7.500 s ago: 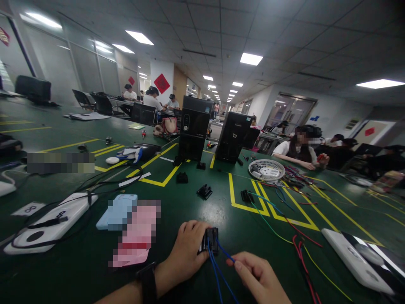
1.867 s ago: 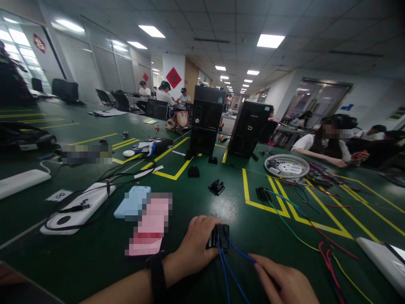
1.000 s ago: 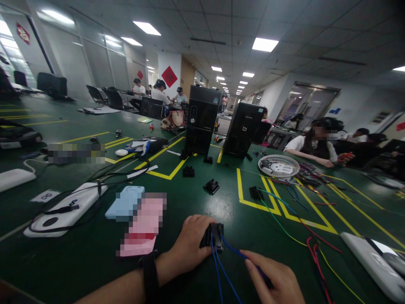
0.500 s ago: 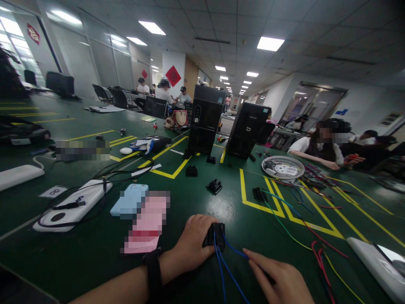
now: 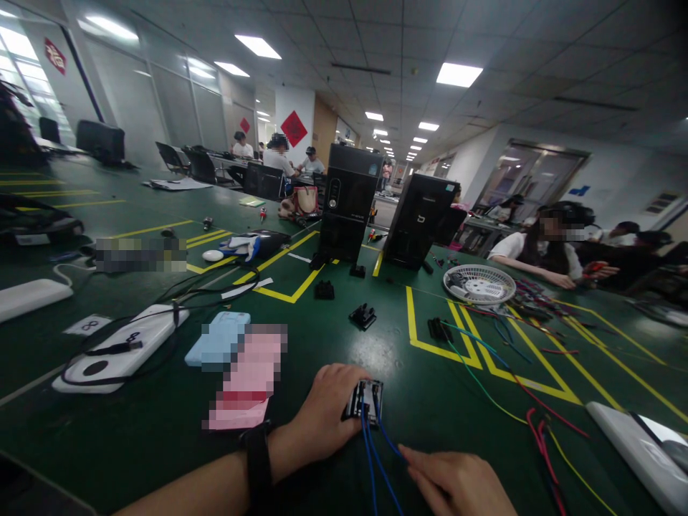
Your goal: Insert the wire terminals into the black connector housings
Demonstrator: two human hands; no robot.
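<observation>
My left hand grips a small black terminal block by its left side, low over the green table. Light glints off the block's upper face. Several blue wires run from the block toward me. Between the thumb and fingertips of my right hand is one of these wires, pinched a short way right of the block. Further off lie similar black blocks on the tabletop, and another black block has green and blue wires coming out of it.
Left of my hands lie a pink pixelated object, a light blue case and a white power bank with a black cable. Two black computer towers stand ahead. At right are a white basket, red wires and a seated person.
The block has tilted, so its upper face now catches light. My right hand has moved left and slightly down with the blue wire, closer to the block.
</observation>
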